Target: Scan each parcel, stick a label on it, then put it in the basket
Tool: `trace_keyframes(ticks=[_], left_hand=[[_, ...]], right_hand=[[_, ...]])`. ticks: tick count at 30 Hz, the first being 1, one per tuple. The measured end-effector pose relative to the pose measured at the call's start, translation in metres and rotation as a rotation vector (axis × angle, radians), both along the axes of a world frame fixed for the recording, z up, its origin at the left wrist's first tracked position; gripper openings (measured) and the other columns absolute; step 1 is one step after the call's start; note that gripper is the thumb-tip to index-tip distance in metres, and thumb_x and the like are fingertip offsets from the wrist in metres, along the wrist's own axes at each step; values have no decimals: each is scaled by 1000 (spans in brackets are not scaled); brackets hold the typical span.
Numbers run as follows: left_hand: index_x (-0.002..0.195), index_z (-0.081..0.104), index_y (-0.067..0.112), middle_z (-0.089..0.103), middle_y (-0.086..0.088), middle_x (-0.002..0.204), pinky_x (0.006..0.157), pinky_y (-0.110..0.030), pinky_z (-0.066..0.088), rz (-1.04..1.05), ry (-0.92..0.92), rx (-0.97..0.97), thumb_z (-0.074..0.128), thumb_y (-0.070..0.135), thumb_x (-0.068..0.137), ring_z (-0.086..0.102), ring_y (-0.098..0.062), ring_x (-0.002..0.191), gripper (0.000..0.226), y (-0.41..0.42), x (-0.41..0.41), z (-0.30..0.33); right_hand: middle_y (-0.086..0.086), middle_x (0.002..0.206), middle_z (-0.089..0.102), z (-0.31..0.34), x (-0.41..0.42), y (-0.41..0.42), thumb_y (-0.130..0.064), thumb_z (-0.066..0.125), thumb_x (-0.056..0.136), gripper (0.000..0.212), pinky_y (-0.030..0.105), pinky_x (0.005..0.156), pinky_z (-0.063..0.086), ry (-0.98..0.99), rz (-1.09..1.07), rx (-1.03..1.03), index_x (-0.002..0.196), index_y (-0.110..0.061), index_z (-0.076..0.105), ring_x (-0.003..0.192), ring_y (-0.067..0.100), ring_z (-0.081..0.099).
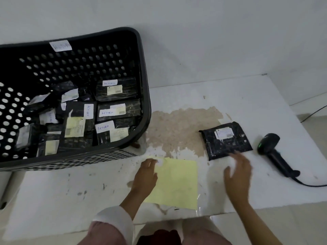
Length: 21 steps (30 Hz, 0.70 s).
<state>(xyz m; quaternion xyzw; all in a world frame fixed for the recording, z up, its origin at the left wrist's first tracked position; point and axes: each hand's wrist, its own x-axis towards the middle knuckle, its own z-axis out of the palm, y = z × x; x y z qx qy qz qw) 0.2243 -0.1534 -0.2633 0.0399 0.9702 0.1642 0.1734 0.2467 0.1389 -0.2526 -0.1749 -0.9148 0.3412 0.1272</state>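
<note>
A black wrapped parcel (pixel 228 140) with a pale shipping label lies on the white table, right of centre. My right hand (pixel 238 172) is blurred just below the parcel's near edge, and a small white label (pixel 231 164) seems pinched between thumb and fingers. My left hand (pixel 146 174) rests flat on the top-left corner of a yellow backing sheet (pixel 177 183). The black handheld scanner (pixel 276 152) lies on the table right of the parcel, green light lit. The dark perforated basket (pixel 145 85) at the left holds several black parcels with white "RETURN" labels.
The table (pixel 247 96) has a worn brown patch between basket and parcel. The scanner's cable (pixel 311 185) trails off to the right edge. The table's near edge runs just in front of my knees. A white wall stands behind.
</note>
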Motion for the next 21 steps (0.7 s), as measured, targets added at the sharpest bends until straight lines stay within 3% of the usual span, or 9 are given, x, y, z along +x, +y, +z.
trace_keyframes(ticks=[3, 5, 7, 9, 13, 16, 18, 21], left_hand=[[153, 2, 19, -6, -4, 161, 121, -31, 3, -111, -37, -121, 41, 19, 99, -8, -22, 148, 66, 1, -8, -11], [152, -5, 19, -9, -6, 160, 121, -34, 1, -111, -66, -192, 42, 21, 99, -11, -25, 148, 71, 0, -9, -16], [152, -4, 19, -8, -8, 160, 120, -33, 8, -11, -95, -162, 47, 23, 98, -5, -27, 148, 75, -1, -4, -18], [152, 1, 18, 0, -10, 160, 117, -31, 17, 160, -102, -46, 54, 21, 94, 6, -28, 147, 79, -3, 4, -16], [151, 14, 17, 30, -10, 146, 105, -32, 38, 399, -72, 258, 60, 4, 87, 35, -27, 134, 80, -2, 9, -10], [149, 20, 15, 43, -12, 136, 97, -36, 47, 533, -149, 404, 63, 4, 85, 51, -27, 120, 77, -4, 3, -7], [140, 37, 11, 58, -13, 123, 90, -32, 47, 550, -205, 407, 65, 10, 86, 58, -27, 110, 61, -5, 0, -7], [106, 58, 10, 65, -7, 103, 76, -24, 44, 561, -214, 465, 66, 17, 86, 61, -23, 98, 23, -4, 5, -4]], right_hand=[[7, 141, 44, -13, 9, -68, -5, 52, 88, 44, 36, 112, 31, -147, 363, -34, 131, -11, 51, 132, 24, 38], [4, 151, 31, -26, 14, -102, -14, 53, 90, 52, 33, 117, 23, -254, 547, -20, 141, -17, 40, 141, 22, 27], [3, 159, 13, -41, 19, -122, -26, 49, 94, 61, 35, 120, 5, -352, 648, 112, 149, -21, 24, 148, 22, 7], [1, 161, 3, -49, 25, -131, -33, 46, 96, 64, 39, 120, -5, -397, 661, 241, 151, -21, 17, 149, 24, -5], [0, 161, 4, -52, 34, -134, -32, 50, 94, 65, 37, 118, -10, -399, 576, 189, 150, -20, 20, 149, 23, -6], [-1, 161, 2, -52, 41, -137, -30, 52, 93, 66, 36, 118, -12, -410, 558, 169, 150, -20, 19, 149, 23, -8], [-2, 160, 2, -50, 45, -138, -29, 53, 92, 67, 36, 118, -11, -420, 538, 147, 149, -21, 19, 149, 22, -8], [-3, 160, 5, -49, 47, -139, -26, 55, 92, 65, 37, 119, -8, -438, 510, 89, 148, -20, 21, 149, 22, -6]])
